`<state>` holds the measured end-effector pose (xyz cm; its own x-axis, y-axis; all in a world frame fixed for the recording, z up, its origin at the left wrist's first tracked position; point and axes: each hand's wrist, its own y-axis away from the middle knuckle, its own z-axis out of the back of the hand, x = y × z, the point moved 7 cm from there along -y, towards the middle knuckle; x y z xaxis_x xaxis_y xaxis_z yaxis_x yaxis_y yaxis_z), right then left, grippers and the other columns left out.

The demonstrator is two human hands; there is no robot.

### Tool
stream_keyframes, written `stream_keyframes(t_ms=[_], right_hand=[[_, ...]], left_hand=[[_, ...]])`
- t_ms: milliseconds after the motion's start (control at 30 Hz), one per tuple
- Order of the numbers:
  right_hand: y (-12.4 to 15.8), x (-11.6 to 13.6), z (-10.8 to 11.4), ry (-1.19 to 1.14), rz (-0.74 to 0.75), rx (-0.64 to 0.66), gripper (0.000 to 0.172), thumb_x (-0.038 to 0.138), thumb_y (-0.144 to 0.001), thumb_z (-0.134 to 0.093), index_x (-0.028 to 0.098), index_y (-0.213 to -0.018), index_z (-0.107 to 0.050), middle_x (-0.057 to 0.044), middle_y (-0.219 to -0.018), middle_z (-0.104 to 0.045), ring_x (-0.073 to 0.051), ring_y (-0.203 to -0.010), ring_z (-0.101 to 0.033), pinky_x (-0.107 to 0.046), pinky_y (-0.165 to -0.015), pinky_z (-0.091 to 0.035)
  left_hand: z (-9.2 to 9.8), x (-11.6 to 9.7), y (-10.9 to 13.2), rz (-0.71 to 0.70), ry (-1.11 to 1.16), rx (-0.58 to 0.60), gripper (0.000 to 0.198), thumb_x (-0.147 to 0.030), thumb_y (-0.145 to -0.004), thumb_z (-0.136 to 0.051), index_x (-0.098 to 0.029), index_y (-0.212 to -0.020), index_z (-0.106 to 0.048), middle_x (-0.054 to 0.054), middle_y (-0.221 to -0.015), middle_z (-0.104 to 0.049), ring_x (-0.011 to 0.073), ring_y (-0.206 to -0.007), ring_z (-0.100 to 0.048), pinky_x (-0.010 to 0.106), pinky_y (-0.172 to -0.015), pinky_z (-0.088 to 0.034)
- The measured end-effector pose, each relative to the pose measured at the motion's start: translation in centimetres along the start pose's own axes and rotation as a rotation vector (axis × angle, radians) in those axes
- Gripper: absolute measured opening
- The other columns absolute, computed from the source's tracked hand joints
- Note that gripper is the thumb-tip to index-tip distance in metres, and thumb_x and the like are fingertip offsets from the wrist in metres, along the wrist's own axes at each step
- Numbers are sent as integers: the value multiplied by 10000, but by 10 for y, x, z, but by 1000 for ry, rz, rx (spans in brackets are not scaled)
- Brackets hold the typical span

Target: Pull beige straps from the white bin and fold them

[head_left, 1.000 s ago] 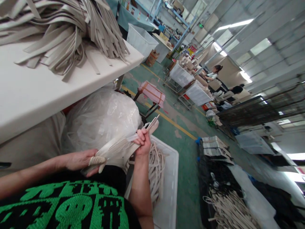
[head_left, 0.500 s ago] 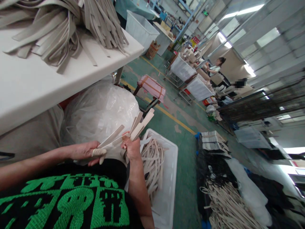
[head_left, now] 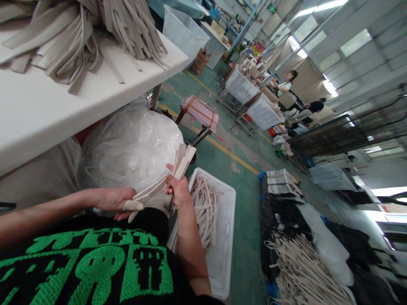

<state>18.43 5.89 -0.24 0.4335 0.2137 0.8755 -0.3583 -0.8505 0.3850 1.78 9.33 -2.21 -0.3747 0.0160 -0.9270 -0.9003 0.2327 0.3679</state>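
Observation:
My right hand (head_left: 178, 189) is closed around a small bundle of flat beige straps (head_left: 183, 163), whose ends fan upward past the fingers. From that bundle a thin strap (head_left: 152, 187) bows across to my left hand (head_left: 122, 201), which pinches its other end. Pale covers sit on fingertips of the left hand. Both hands are in front of my black and green shirt. Just right of the right wrist, a white plastic bin (head_left: 229, 220) contains a tangle of loose straps (head_left: 205, 212).
At upper left, a white table (head_left: 38, 114) carries heaped grey-beige straps (head_left: 73, 42). Below its edge bulges a clear plastic bag (head_left: 133, 144). A pink-topped stool (head_left: 200, 113) stands ahead. More straps (head_left: 308, 271) lie at lower right. Co-workers and loaded bins are farther back.
A loose strap end that stood up beside my left hand is no longer there; a strap now bows between both hands. The fan in my right hand looks narrower. The view has shifted slightly.

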Motion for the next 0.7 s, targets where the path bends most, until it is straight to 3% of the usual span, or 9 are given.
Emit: stream_keyframes(t_ms=[67,133,233,333,433,567,700], right_hand=[[2,0,-1,35,9,11,614,615,-578,-940,149,-900,-703,119,-470,-458,-38,-368,-334,-195,-379,-346],[5,5,-1,96,70,-3,567,645,-617,-909,168,-772,-645,103,-471,-472,-44,-377,-355,-200,-387,-365],[13,17,-4,237,193,-35,520,658,-739,-827,179,-734,-625,63,-512,-538,-69,-417,-438,-207,-419,-408],[24,30,-4,354,292,-74,484,639,-841,-746,184,-726,-629,34,-543,-577,-89,-448,-493,-212,-439,-431],[37,45,11,389,393,-179,424,595,-867,-741,188,-787,-652,40,-546,-571,-97,-450,-495,-222,-447,-442],[57,65,50,374,513,-371,373,551,-874,-756,197,-843,-644,59,-543,-542,-102,-447,-484,-231,-442,-427],[81,92,81,428,594,-486,381,561,-861,-770,203,-851,-639,63,-544,-534,-100,-449,-478,-232,-451,-430]], left_hand=[[0,-4,-1,-1,19,-22,731,-826,-921,-479,-159,-772,-737,25,-546,-593,145,-471,-507,253,-519,-427],[8,-13,-2,-36,54,-141,689,-833,-875,-558,-163,-890,-722,28,-655,-656,166,-553,-572,263,-575,-462],[24,-36,-5,-127,28,-405,627,-799,-856,-627,-183,-967,-666,21,-792,-684,192,-694,-620,283,-680,-493],[31,-56,-10,-192,-103,-540,579,-739,-955,-512,-185,-864,-654,24,-782,-661,199,-753,-603,296,-741,-471],[27,-57,-18,-202,-229,-531,555,-671,-1011,-444,-187,-858,-669,32,-799,-663,206,-780,-609,294,-757,-450],[23,-36,-25,-181,-410,-525,546,-687,-994,-461,-201,-801,-619,35,-747,-618,211,-729,-577,293,-703,-420],[26,-22,-30,-183,-472,-554,541,-689,-977,-502,-202,-793,-651,65,-801,-660,241,-810,-613,311,-792,-461]])
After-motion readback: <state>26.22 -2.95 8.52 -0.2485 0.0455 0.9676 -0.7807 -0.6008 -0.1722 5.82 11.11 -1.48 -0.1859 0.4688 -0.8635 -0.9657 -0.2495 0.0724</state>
